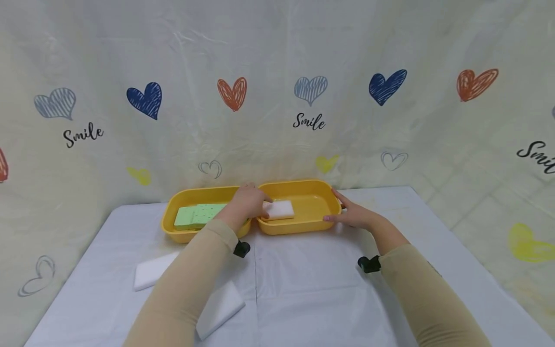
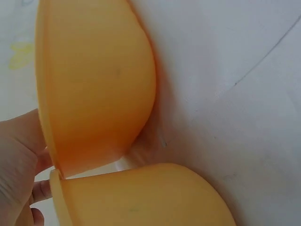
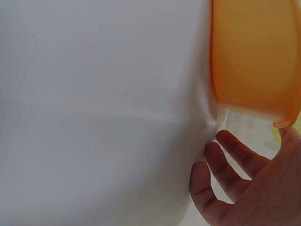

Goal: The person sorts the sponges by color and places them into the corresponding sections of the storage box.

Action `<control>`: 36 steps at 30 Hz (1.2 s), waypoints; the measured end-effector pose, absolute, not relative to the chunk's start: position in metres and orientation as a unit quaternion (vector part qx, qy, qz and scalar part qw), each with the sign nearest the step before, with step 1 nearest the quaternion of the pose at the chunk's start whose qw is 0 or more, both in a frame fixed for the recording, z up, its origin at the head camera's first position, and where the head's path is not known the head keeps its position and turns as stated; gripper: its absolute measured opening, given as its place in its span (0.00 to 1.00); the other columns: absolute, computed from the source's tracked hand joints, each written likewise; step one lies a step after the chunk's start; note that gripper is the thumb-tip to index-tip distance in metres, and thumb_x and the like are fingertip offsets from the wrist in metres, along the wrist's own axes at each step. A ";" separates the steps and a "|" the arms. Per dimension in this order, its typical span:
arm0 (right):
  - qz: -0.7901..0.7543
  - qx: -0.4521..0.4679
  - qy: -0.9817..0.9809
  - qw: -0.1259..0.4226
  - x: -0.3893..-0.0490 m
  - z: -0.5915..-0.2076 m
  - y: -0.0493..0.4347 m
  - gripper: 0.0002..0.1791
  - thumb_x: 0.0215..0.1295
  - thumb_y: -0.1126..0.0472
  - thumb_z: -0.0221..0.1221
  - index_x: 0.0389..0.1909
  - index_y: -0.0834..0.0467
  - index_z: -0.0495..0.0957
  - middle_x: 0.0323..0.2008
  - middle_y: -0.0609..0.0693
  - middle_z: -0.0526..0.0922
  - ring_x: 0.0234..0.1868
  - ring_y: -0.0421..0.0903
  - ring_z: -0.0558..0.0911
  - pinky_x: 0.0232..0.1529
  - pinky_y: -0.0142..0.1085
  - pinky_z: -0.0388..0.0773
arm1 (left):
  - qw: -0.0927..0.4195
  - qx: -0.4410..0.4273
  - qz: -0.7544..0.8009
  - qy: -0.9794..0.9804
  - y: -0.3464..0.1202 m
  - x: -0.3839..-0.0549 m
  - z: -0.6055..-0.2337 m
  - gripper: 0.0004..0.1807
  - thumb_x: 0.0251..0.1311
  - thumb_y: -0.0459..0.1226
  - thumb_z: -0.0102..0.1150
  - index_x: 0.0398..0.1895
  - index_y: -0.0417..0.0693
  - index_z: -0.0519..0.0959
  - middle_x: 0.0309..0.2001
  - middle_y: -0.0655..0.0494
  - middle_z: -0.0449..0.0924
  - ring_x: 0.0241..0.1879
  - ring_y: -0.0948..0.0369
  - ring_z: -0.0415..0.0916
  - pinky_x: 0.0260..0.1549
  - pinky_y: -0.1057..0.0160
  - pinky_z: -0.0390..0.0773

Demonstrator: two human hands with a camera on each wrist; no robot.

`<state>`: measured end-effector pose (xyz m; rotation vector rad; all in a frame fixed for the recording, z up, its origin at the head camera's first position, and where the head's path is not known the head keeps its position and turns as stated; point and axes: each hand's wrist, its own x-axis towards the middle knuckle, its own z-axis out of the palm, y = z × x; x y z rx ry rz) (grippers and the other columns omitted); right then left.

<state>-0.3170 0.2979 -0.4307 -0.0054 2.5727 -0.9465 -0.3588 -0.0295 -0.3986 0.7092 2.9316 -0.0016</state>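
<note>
left hand (image 1: 247, 201) pinches the white block (image 1: 280, 210) inside the right yellow tray (image 1: 299, 227), while the right hand (image 1: 357, 215) grips that tray's end, thumb and forefinger on the rim, other fingers loose!

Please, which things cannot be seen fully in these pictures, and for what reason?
Head view: the left grip covers one end of the white block in the right tray.
Head view: the left sleeve hides parts of two other white blocks on the table.
Left wrist view: tray walls hide what lies inside.
Right wrist view: the right tray is cut off by the top edge.
</note>
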 end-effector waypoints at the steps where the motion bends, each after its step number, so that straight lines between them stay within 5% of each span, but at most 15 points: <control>1: -0.339 -0.002 0.920 0.199 -0.317 -0.430 0.297 0.64 0.55 0.31 0.64 0.79 0.37 0.28 0.77 0.65 0.44 0.73 0.70 0.49 0.67 0.71 0.47 | 0.057 0.237 0.002 0.970 -0.030 -0.357 -0.397 0.28 0.55 0.56 0.70 0.61 0.67 0.80 0.54 0.63 0.81 0.51 0.54 0.65 0.62 0.54 0.62; 21: -0.333 -0.008 0.922 0.198 -0.311 -0.423 0.294 0.65 0.55 0.30 0.63 0.79 0.39 0.26 0.76 0.67 0.46 0.71 0.70 0.51 0.67 0.70 0.47 | 0.019 0.237 0.093 0.967 -0.067 -0.325 -0.370 0.28 0.60 0.56 0.66 0.64 0.64 0.78 0.63 0.57 0.76 0.62 0.52 0.67 0.64 0.51 0.66; 36: -0.329 -0.016 0.921 0.206 -0.310 -0.426 0.294 0.65 0.57 0.30 0.62 0.79 0.41 0.26 0.75 0.69 0.45 0.72 0.72 0.49 0.67 0.71 0.45 | -0.015 0.248 0.102 0.963 -0.169 -0.267 -0.369 0.28 0.58 0.53 0.68 0.62 0.60 0.80 0.58 0.54 0.80 0.60 0.48 0.72 0.62 0.45 0.68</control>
